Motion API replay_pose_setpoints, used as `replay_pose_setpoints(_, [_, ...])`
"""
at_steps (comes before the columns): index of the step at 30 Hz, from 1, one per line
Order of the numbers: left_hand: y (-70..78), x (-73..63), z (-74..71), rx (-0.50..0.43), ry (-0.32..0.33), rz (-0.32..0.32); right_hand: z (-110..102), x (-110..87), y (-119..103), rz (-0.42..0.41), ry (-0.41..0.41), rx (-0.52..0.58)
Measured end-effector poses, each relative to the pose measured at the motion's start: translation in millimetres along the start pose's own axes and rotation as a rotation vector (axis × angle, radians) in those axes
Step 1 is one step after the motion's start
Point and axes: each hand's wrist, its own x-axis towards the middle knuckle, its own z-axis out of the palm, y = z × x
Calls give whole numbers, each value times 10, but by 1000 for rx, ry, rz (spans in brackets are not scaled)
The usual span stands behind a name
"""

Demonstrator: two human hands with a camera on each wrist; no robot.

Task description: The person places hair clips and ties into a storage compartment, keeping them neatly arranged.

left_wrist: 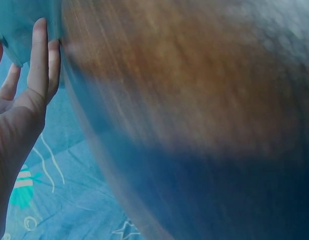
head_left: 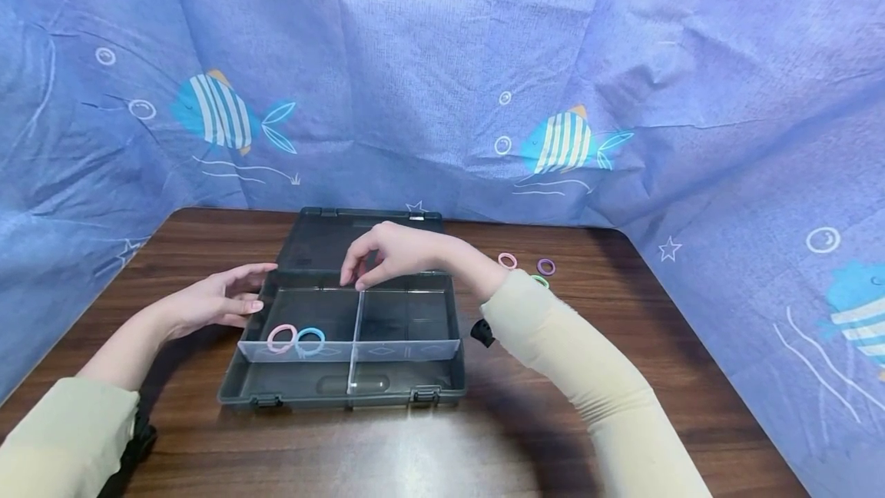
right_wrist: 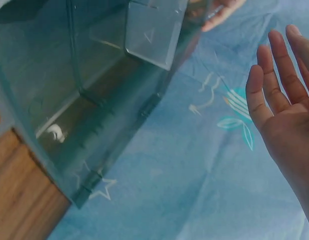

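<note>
A dark translucent divided box (head_left: 408, 313) stands on the table with its lid (head_left: 321, 240) folded back. My left hand (head_left: 207, 302) rests against the box's left side, its fingers fairly straight and the thumb near the rim. Above the inner divider hovers my right hand (head_left: 394, 252), fingers loosely bent, with nothing visible in it; in the right wrist view that hand (right_wrist: 289, 105) also appears bare. A pink ring (head_left: 272, 338) and a blue ring (head_left: 310, 330) sit side by side at the front of the larger left compartment, by the pale crosswise divider (head_left: 408, 350).
Beyond my right forearm, a pink ring (head_left: 508, 254), a purple ring (head_left: 555, 267) and a partly hidden green ring (head_left: 541, 277) lie on the wooden table (head_left: 588, 290). A blue fish-print cloth (head_left: 429, 83) hangs behind and at the sides.
</note>
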Motion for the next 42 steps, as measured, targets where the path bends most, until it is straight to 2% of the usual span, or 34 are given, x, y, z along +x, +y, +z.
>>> replay_pose_setpoints(10, [29,-6,3,23,10,-6,-262,-358,-40,-34,69,-36])
replay_pose_setpoints(18, [28,-5,14,25,15,-4,-469,-737,-25,11,185,-42])
replay_pose_setpoints(31, [21,-5,-6,18,12,-4,-694,-1349,128,148,346,-59])
replay_pose_setpoints(38, [16,-4,-18,10,2,-5,-730,-1627,50,249,460,-92])
replay_pose_setpoints(42, [10,-1,-17,9,0,1,-691,-1787,126,304,525,-90])
